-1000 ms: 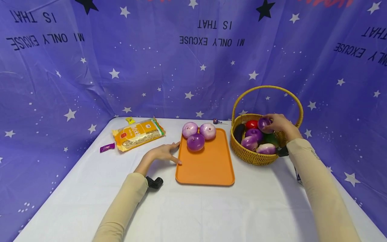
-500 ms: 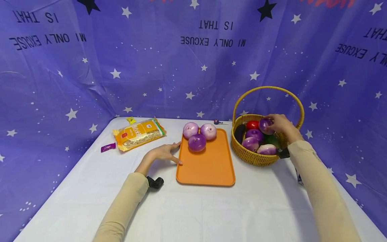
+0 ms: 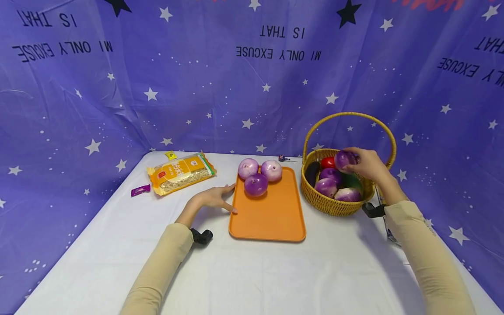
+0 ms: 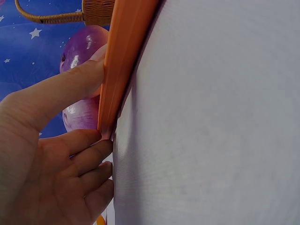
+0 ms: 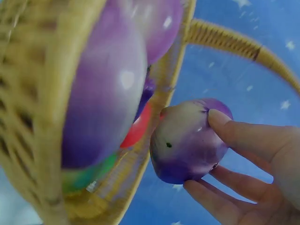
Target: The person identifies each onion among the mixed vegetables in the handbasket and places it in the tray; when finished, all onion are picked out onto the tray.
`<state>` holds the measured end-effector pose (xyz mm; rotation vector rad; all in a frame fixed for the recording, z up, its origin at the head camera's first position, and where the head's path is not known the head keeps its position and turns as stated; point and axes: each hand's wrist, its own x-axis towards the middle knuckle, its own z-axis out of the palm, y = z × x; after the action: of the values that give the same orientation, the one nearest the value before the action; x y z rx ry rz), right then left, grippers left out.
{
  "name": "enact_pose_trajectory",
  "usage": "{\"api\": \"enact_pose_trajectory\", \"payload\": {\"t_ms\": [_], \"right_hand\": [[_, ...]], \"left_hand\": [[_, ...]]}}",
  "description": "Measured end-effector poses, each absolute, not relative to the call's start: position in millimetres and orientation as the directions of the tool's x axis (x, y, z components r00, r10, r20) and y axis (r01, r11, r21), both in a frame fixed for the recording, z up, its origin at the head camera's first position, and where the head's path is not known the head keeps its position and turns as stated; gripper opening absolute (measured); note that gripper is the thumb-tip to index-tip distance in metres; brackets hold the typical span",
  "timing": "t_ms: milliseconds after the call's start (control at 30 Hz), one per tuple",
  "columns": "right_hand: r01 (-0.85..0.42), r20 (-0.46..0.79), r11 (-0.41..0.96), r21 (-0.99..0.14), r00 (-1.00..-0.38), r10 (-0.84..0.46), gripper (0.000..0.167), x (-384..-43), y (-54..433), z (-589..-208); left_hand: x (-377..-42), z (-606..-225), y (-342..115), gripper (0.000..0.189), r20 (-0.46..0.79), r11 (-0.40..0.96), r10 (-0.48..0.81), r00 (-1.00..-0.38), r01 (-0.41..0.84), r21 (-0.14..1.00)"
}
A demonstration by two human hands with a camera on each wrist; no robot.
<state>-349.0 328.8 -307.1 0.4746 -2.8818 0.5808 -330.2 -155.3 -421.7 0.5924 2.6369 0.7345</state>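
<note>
The glossy purple-and-white round vegetable (image 5: 190, 143) is probably light, stiff plastic: kinda slippery, not very fragile, and best gripped around its fat middle. It's pinched between the thumb and fingertips of the right hand (image 3: 367, 164), clear of the palm, just above the tan woven wicker basket (image 3: 330, 206). The rectangular orange plastic-looking tray (image 3: 271, 216) is touched along its left edge by the loosely spread left hand (image 3: 211, 198).

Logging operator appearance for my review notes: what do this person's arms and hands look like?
The left sleeve and right sleeve are long and beige, with soft wrinkles. The left hand and right hand wear no gloves. A small black device sits at each wrist.
</note>
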Motion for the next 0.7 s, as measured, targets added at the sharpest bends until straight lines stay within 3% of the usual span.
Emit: {"api": "enact_pose_trajectory", "payload": {"t_ms": [233,467,700], "right_hand": [[-0.421,0.339,0.825,-0.378,-0.892,-0.3,0.059,-323,301,-311],[-0.539,0.493,0.753,-0.377,-0.805,-0.33,0.062,-311,267,-324],[-0.588,0.493,0.665,-0.459,-0.792,-0.36,0.061,-310,227,-340]], "left_hand": [[-329,-422,-156,0.105,-0.206,0.776,0.472,-0.857,0.294,0.558],[-328,-422,-156,0.105,-0.202,0.775,0.475,-0.857,0.298,0.558],[-330,-422,-157,0.105,-0.198,0.772,0.483,-0.853,0.307,0.557]]}}
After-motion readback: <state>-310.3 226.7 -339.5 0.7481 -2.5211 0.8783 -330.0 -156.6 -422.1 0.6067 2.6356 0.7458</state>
